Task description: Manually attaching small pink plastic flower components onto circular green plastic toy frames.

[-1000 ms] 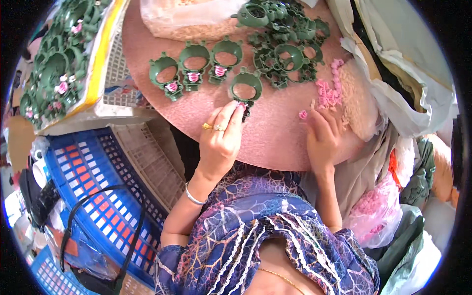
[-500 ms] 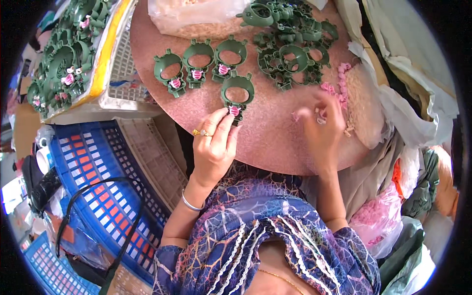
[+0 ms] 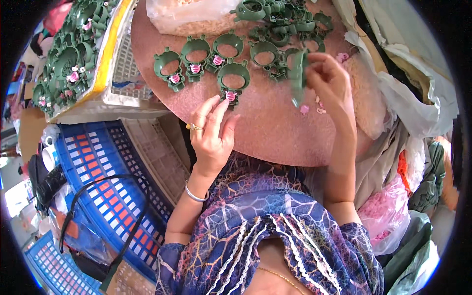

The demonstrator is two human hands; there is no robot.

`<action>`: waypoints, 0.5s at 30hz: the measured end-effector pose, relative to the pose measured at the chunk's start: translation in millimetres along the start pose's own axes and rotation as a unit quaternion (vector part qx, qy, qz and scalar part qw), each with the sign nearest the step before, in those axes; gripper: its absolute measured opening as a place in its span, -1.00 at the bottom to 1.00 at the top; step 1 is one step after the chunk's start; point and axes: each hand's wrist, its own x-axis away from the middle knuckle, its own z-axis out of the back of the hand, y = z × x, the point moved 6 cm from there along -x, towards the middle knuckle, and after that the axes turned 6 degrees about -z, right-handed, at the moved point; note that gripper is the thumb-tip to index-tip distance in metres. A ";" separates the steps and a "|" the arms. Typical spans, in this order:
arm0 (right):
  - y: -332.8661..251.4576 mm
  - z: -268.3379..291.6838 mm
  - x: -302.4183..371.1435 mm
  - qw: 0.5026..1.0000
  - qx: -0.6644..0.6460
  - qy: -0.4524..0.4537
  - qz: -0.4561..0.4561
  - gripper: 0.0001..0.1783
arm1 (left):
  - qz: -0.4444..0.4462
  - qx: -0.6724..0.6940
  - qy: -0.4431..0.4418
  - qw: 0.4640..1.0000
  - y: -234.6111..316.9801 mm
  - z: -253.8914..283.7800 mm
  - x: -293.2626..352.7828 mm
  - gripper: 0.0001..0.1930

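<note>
Green ring piece [image 3: 299, 73], a bit blurry, is up in the right hand [image 3: 335, 88], over the right half of the round pink tabletop [image 3: 275, 140]. I see that hand's grip pinched nearly closed around it. The left hand [image 3: 211, 130] has a loose grip, fingers spread, tips touching another green piece [image 3: 233, 68]. Three more green pieces [image 3: 194, 44] sit by the left edge.

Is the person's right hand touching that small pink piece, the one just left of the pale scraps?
Apart: the head view shows bare table between the right hand and the small pink piece.
</note>
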 end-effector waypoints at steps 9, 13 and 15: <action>-24.6 -18.1 54.4 0.970 0.187 0.022 0.153 -0.72 | -0.073 0.064 -0.027 0.995 20.0 -7.1 5.2 -0.61; -8.8 27.7 63.8 0.957 0.225 0.089 0.158 -0.78 | -0.080 0.069 -0.067 0.992 33.4 -10.6 20.9 -0.51; 4.8 29.2 68.6 0.955 0.271 0.019 0.118 -0.76 | -0.080 0.045 -0.082 0.992 38.3 -17.2 27.0 -0.41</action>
